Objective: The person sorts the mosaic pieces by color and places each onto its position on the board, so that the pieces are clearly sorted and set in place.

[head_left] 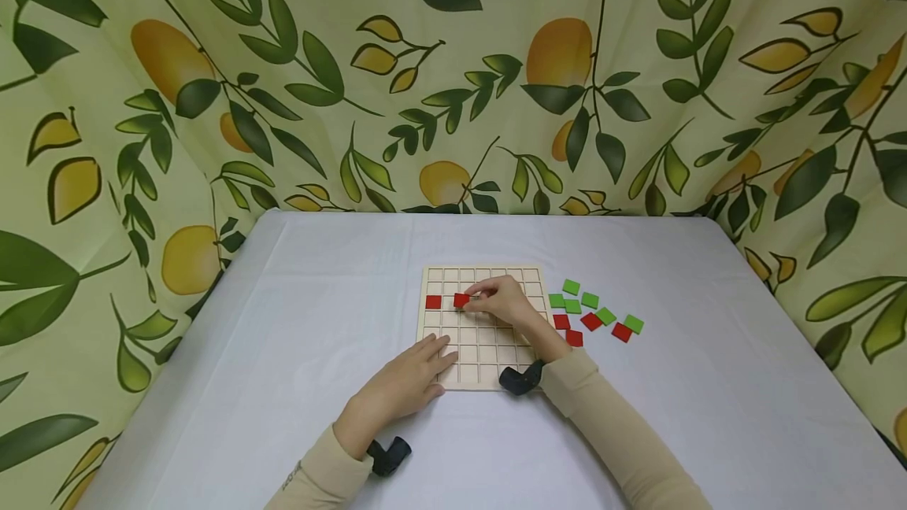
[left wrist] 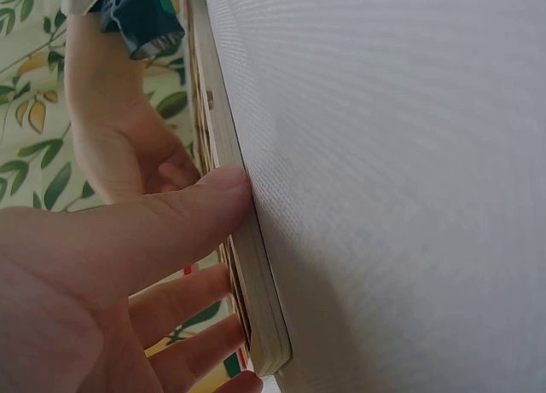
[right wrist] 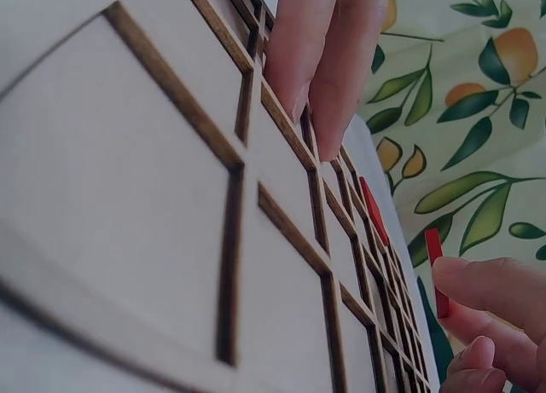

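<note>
A square wooden grid board [head_left: 487, 354] lies on the table. One red square tile [head_left: 434, 302] sits in a cell near its left side. My right hand [head_left: 505, 299] pinches a second red tile [head_left: 460, 301] between thumb and fingers over the same row, a little to the right. In the right wrist view that held tile [right wrist: 442, 303] is tilted on edge, apart from the board. My left hand [head_left: 404, 376] rests at the board's lower left corner, fingers extended over the grid. In the left wrist view its thumb [left wrist: 226, 182] touches the board's side edge.
Right of the board lie loose green tiles [head_left: 590, 300] and red tiles [head_left: 575, 338], several of each, some overlapping. A white cloth [head_left: 319, 274] covers the table. A curtain with fruit and leaf prints [head_left: 439, 101] hangs behind and at the sides.
</note>
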`<control>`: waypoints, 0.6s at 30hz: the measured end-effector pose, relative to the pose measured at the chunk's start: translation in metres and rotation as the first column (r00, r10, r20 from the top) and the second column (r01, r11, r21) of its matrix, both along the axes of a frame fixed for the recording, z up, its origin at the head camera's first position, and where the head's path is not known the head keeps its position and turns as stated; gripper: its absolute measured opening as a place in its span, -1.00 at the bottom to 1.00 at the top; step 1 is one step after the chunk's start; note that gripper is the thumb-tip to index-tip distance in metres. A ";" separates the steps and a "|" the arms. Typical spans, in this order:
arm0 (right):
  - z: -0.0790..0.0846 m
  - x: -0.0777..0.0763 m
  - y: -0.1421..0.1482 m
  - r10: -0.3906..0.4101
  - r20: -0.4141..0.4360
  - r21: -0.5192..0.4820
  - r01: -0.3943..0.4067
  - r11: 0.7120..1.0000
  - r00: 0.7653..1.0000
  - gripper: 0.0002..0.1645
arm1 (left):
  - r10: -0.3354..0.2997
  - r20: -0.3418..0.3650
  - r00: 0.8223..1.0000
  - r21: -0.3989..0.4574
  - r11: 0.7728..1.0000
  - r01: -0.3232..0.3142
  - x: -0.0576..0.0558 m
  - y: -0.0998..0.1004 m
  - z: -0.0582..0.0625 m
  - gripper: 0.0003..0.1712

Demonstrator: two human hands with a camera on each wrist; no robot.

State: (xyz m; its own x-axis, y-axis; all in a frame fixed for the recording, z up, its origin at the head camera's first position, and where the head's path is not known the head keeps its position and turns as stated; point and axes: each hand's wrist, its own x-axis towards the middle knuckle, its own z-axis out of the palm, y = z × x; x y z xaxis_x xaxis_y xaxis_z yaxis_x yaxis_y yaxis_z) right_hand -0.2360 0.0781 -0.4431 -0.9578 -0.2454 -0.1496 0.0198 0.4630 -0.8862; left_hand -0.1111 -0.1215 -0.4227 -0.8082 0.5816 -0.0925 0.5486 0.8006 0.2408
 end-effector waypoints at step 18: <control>-0.005 -0.006 -0.015 -0.006 -0.050 0.056 0.009 0.998 0.999 -0.69 | -0.005 -0.010 1.000 0.021 1.000 0.005 -0.002 -0.001 -0.003 -0.44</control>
